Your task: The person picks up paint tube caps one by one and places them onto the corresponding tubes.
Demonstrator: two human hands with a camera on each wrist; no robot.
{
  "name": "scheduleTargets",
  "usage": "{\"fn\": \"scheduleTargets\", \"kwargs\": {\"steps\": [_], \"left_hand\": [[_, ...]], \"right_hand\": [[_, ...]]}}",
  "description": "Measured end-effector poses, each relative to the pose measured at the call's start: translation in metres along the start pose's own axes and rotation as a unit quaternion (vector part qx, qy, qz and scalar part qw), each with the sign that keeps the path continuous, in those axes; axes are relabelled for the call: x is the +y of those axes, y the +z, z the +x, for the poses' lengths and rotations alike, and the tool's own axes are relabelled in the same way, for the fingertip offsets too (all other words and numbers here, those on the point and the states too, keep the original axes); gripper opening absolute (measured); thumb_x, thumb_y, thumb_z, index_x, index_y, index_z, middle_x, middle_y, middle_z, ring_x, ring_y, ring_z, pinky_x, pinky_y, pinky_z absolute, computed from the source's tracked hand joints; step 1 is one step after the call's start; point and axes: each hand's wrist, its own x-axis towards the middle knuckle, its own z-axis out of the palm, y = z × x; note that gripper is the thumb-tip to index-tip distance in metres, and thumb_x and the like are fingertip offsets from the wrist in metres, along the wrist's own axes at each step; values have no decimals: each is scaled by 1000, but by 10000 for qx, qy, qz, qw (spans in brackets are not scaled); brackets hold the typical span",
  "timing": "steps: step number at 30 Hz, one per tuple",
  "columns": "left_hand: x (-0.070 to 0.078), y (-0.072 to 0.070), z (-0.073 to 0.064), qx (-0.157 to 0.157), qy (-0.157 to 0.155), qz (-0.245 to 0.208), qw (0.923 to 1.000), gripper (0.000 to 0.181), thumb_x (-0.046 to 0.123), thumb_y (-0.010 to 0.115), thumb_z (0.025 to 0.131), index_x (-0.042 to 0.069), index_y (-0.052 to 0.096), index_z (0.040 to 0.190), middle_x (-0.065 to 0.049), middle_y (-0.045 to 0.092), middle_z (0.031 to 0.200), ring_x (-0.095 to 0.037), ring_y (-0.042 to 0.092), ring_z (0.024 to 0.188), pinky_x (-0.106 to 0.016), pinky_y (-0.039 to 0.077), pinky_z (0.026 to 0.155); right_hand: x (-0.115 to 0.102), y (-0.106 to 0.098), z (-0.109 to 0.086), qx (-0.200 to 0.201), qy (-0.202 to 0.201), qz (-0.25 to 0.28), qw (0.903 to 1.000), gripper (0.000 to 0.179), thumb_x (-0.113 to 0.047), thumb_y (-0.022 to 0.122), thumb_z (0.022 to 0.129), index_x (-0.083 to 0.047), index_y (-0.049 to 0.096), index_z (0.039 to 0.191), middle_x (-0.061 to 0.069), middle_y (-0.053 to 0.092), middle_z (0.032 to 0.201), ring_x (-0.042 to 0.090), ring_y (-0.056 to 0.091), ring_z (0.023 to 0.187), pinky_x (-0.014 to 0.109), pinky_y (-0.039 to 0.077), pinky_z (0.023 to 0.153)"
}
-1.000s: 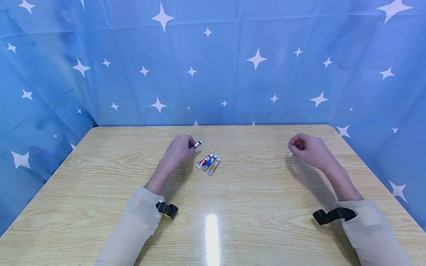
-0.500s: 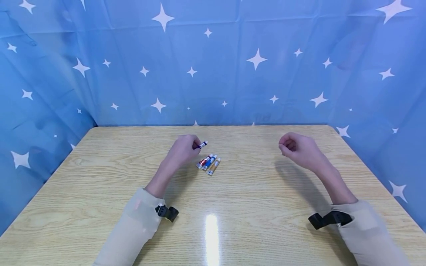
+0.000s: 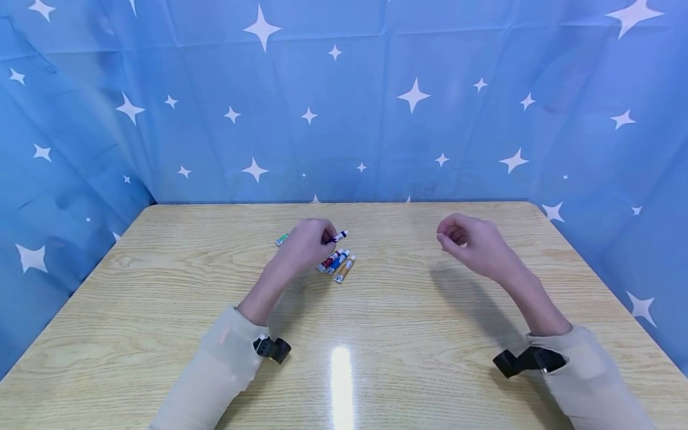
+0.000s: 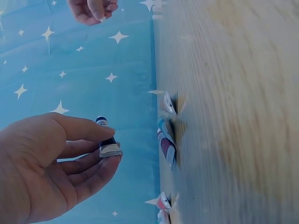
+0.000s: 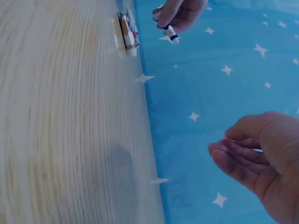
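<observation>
My left hand (image 3: 307, 243) pinches a small dark purple-blue paint tube (image 3: 340, 236) between thumb and fingers, held above the table. In the left wrist view the tube's silver crimped end (image 4: 110, 150) points down and its dark band up. Close below this hand lie a red paint tube (image 3: 328, 261), a blue one (image 3: 337, 261) and an ochre one (image 3: 345, 269), side by side. My right hand (image 3: 475, 245) hovers at the right with fingers curled to the thumb. A small white piece (image 4: 103, 19) shows at its fingertips in the left wrist view; the rest is hidden.
A green paint tube (image 3: 282, 239) lies behind my left hand, partly covered by it. The wooden table (image 3: 408, 334) ends at a blue star-patterned curtain (image 3: 344, 119). Dark cameras are strapped at both wrists.
My left hand has moved right with the paint tube, uncovering the green tube behind it. My right hand has moved left toward the middle. The tubes on the table have stayed in place.
</observation>
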Motion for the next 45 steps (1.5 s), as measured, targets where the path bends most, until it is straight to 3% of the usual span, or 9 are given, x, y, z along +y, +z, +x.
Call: {"fn": "scheduleTargets", "kwargs": {"steps": [8,21,33,45], "left_hand": [[11,2,-1,-225,428,-78,9988,13,6,64,96,0,70,106,-6,68,92,-14,62,78,-26,53,69],[19,5,-8,-465,998,-606,9921,8,7,67,96,3,70,103,0,67,88,-11,62,79,-23,52,70],[23,8,-19,-361,1487,-913,9840,9,4,69,94,2,71,102,-1,66,87,-9,61,76,-22,52,68],[30,8,-32,-160,2113,-967,9725,9,0,68,92,2,70,101,-1,64,89,-8,59,75,-21,52,66]], "right_hand": [[-13,9,2,149,-494,167,9985,6,1,69,93,-4,68,97,1,68,81,12,65,73,21,53,65],[-35,14,0,226,-711,561,9956,9,0,71,93,-5,68,100,-1,68,79,7,63,68,19,52,62],[-53,20,-2,294,-1140,920,9888,15,5,72,90,-6,69,100,-6,69,85,9,67,73,19,54,65],[-68,26,-6,39,-1362,1246,9828,20,9,71,89,-6,68,103,-2,70,93,13,70,78,24,57,71]]}}
